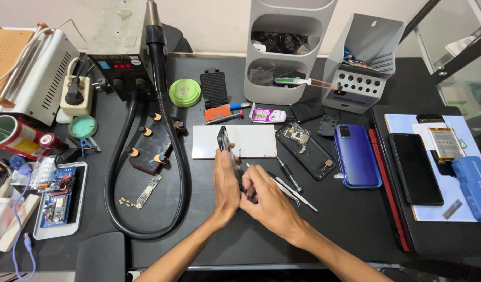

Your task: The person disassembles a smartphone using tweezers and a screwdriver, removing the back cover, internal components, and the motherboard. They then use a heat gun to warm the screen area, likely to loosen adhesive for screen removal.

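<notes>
Dark phone frame (224,146) held on edge above the desk (324,219), just in front of the white tile (251,141). Left hand (225,185) fingers clasp its lower end; right hand (266,201) fingers pinch against it. Tweezers (292,190) lie right of the tile's near edge.

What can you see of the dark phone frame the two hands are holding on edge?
The dark, thin phone frame stands on its long edge, seen almost edge-on, so its face is hidden. It looks like black plastic or metal. The left hand grips its lower part from the left; the right hand meets it at the bottom right, fingers pinched against it. It is over the black work mat, just in front of the white rectangular tile. Whether it touches the mat cannot be told.
</notes>
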Available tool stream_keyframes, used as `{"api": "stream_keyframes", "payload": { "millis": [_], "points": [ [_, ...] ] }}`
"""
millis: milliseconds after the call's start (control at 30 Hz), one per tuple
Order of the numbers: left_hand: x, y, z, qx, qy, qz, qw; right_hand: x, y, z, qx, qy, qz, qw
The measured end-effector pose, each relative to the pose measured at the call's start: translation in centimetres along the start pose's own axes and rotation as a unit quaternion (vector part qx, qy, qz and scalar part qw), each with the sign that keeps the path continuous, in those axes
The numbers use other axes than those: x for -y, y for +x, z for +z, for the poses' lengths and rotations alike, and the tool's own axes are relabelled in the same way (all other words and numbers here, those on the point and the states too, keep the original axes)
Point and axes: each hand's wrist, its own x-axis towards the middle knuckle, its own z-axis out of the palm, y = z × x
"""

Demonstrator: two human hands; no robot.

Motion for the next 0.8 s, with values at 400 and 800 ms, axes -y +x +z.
{"api": "stream_keyframes", "payload": {
  "millis": [400,800],
  "points": [
    [-0.18,0.08,-0.05,-0.01,0.008,0.0,1.0,0.51,-0.11,0.03,-0.003,-0.002,-0.009,1.0],
    [-0.54,0.0,0.04,-0.013,0.037,0.022,0.999,0.95,-0.23,0.03,-0.013,-0.015,-0.017,1.0]
  ]
}}
